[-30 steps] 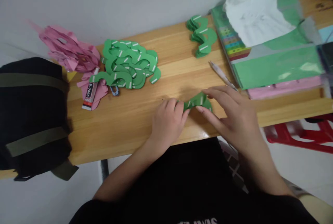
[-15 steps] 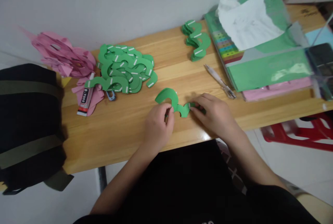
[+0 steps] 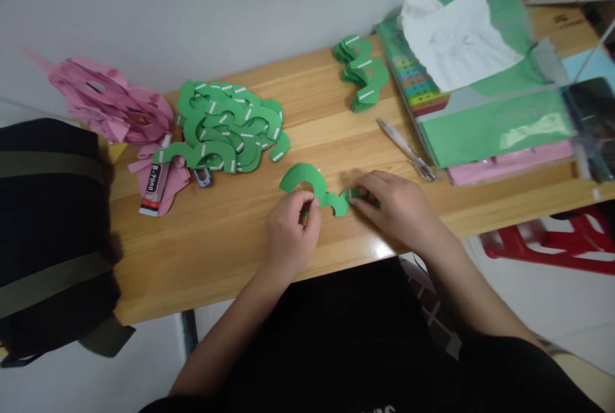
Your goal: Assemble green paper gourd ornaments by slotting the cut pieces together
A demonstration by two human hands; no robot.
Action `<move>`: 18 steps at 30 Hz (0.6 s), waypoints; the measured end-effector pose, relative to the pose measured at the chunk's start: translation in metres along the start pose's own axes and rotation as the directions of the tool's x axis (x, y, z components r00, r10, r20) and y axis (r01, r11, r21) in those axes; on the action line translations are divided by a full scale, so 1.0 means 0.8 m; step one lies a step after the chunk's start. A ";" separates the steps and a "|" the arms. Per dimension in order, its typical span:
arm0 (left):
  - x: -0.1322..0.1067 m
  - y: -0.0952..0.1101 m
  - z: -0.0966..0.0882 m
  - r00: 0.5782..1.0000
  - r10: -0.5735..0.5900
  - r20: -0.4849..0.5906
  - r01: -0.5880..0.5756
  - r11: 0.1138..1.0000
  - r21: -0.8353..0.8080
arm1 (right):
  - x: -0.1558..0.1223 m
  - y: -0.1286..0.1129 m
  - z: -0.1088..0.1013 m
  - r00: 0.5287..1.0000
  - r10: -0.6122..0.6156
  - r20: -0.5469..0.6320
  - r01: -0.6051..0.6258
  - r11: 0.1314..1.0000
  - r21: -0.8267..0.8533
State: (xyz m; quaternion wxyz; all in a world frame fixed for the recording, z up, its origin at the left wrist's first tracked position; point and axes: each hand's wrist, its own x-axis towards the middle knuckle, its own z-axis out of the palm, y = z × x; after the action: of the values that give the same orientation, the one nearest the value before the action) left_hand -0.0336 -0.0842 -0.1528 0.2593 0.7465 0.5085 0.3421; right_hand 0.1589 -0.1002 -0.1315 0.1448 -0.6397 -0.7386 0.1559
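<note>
A curved green paper strip (image 3: 312, 186) lies on the wooden table (image 3: 230, 234) near its front edge. My left hand (image 3: 288, 234) pinches the strip's left arch, fingers closed on it. My right hand (image 3: 394, 208) is closed on the strip's right end, where more green paper shows under the fingertips. Behind them sits a pile of green arch cutouts (image 3: 228, 126) with white tape marks, and a smaller stack of joined green arches (image 3: 361, 73) lies further right.
Pink paper scraps (image 3: 110, 105) and a glue tube (image 3: 150, 189) lie at the left, beside a black bag (image 3: 48, 234). A pen (image 3: 406, 149) and a pack of green and pink sheets (image 3: 490, 105) with white tissue sit at the right. A red stool (image 3: 548, 240) stands below.
A second ago both hands covered a folded green piece; since then the strip has been drawn out into an S-shaped curve, with my left hand shifted left. The camera view drifted slightly.
</note>
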 end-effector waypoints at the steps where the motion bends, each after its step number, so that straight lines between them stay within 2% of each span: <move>1: 0.000 0.000 0.000 1.000 0.006 -0.008 -0.006 1.000 -0.003 | 0.000 0.000 0.000 1.000 -0.002 -0.002 0.002 1.000 0.003; 18: 0.004 0.002 0.002 1.000 0.001 -0.031 -0.001 1.000 0.004 | 0.004 0.008 -0.011 0.998 0.032 0.051 -0.043 0.973 0.228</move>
State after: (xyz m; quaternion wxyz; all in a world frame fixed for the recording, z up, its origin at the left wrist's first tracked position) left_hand -0.0309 -0.0821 -0.1517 0.2497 0.7418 0.5128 0.3528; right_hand 0.1677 -0.0955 -0.1263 0.1972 -0.6288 -0.7065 0.2580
